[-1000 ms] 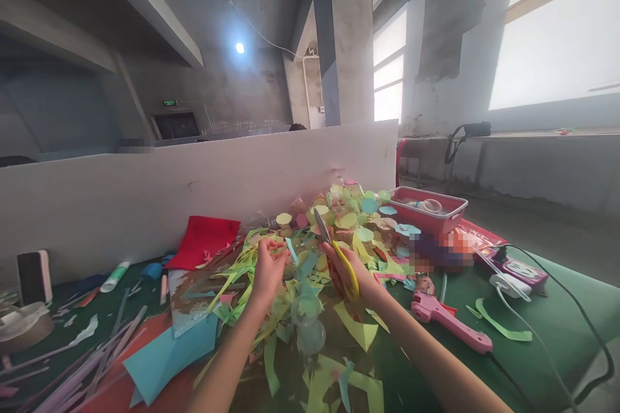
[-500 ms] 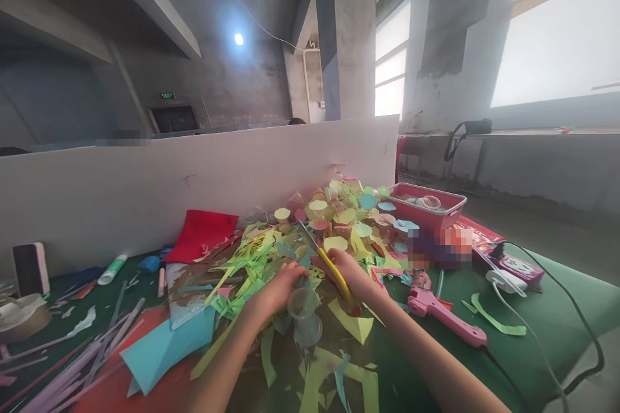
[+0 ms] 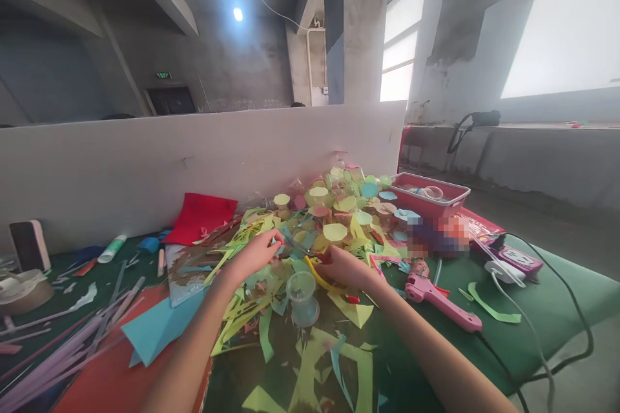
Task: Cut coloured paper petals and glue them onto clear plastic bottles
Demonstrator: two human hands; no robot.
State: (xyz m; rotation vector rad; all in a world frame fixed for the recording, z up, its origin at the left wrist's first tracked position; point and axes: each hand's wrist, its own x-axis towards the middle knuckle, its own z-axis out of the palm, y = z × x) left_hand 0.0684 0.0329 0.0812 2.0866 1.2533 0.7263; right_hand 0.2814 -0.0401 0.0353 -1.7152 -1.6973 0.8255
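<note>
My right hand [image 3: 339, 266] is closed around the yellow-handled scissors [image 3: 317, 276], whose blades point up and left toward my other hand. My left hand [image 3: 261, 250] has its fingers pressed together near the blade tips; what they hold, if anything, is too small to make out. Below and between both hands stands a clear plastic cup piece [image 3: 301, 287] with a round top. Green and yellow paper strips [image 3: 242, 310] lie under and around my hands. Behind them are many small cups topped with coloured paper discs [image 3: 334, 232].
A pink glue gun [image 3: 443, 303] with a cable lies at the right, near a purple power strip [image 3: 518, 258]. A red basket [image 3: 431, 201] stands behind. Blue paper [image 3: 162, 326], red sheet [image 3: 201, 218], straws [image 3: 80, 355] and tape [image 3: 24, 293] are at the left.
My left hand has moved up and left, away from the cup piece. The scissors have swung lower and point more to the left. The view has shifted slightly.
</note>
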